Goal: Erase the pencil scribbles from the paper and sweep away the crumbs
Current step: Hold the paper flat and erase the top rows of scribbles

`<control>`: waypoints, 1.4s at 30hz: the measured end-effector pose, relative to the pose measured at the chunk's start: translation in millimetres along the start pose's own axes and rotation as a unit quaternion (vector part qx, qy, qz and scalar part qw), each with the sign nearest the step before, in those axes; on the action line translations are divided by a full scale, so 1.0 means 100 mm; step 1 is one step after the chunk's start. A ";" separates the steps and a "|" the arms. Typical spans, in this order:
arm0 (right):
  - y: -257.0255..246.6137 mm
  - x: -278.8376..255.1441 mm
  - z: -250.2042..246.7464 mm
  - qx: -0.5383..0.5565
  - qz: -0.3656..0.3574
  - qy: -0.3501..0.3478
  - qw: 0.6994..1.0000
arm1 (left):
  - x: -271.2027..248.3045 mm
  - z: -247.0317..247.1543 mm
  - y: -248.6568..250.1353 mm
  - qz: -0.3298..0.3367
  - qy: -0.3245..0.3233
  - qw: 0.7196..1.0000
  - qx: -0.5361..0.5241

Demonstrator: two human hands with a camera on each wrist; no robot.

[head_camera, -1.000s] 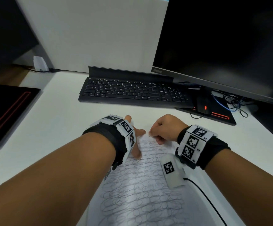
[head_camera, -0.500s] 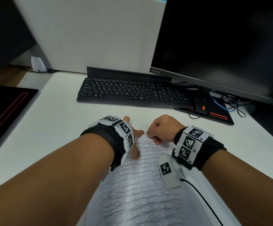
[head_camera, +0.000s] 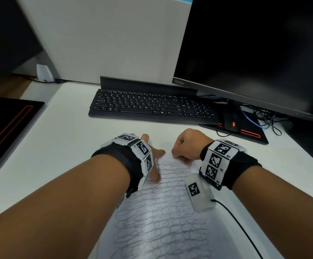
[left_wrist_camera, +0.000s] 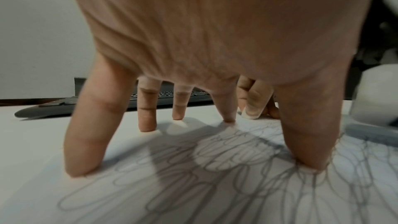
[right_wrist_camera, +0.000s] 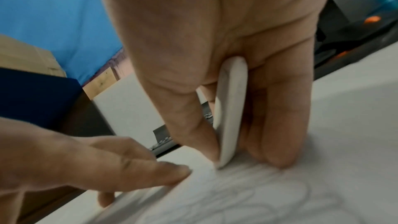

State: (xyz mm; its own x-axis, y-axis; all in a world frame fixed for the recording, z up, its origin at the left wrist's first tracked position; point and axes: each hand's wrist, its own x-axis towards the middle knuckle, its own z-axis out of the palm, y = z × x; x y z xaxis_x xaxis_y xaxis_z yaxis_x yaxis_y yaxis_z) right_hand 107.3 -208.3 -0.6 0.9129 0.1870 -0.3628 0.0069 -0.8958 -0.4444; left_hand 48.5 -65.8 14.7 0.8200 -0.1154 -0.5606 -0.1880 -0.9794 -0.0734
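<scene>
A white sheet of paper (head_camera: 163, 217) covered in grey pencil loops (left_wrist_camera: 193, 185) lies on the white desk in front of me. My left hand (head_camera: 152, 156) presses its spread, straight fingers (left_wrist_camera: 86, 151) down on the sheet's top left corner. My right hand (head_camera: 187, 144) is curled into a fist at the sheet's top edge. In the right wrist view its thumb and fingers pinch a flat white eraser (right_wrist_camera: 230, 108), whose lower end touches the paper (right_wrist_camera: 237, 202). No crumbs show clearly.
A black keyboard (head_camera: 152, 107) lies just beyond the hands, with a monitor (head_camera: 254, 53) behind it on the right. A black mouse (head_camera: 231, 123) sits on a red-trimmed pad (head_camera: 253, 135) with cables. Another dark pad (head_camera: 8, 128) lies at the left edge.
Both hands stay at the top of the sheet. The right fist has shifted a little to the left along the top edge. The left hand keeps pressing in place.
</scene>
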 end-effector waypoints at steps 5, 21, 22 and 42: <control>-0.08 -0.06 0.07 0.015 -0.024 -0.041 0.999 | -0.01 -0.02 0.04 0.016 0.022 1.000 -0.013; 0.02 0.05 -0.06 -0.028 0.024 0.000 0.999 | 0.16 0.11 -0.06 -0.001 0.031 0.999 -0.036; 0.03 0.07 -0.08 -0.024 0.026 -0.004 0.999 | 0.17 0.12 -0.06 -0.004 0.030 0.999 -0.041; 0.16 -0.02 -0.10 -0.083 -0.104 0.001 0.991 | 0.29 0.08 0.05 0.011 0.061 0.995 -0.076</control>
State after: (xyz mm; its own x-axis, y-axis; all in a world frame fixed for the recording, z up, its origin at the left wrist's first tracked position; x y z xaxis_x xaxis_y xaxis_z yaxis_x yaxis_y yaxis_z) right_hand 109.7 -226.9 0.9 0.8856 0.3738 -0.2756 0.2616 -0.8919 -0.3688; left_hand 66.5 -72.3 -8.5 0.8778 -0.1479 -0.4556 -0.1313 -0.9890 0.0680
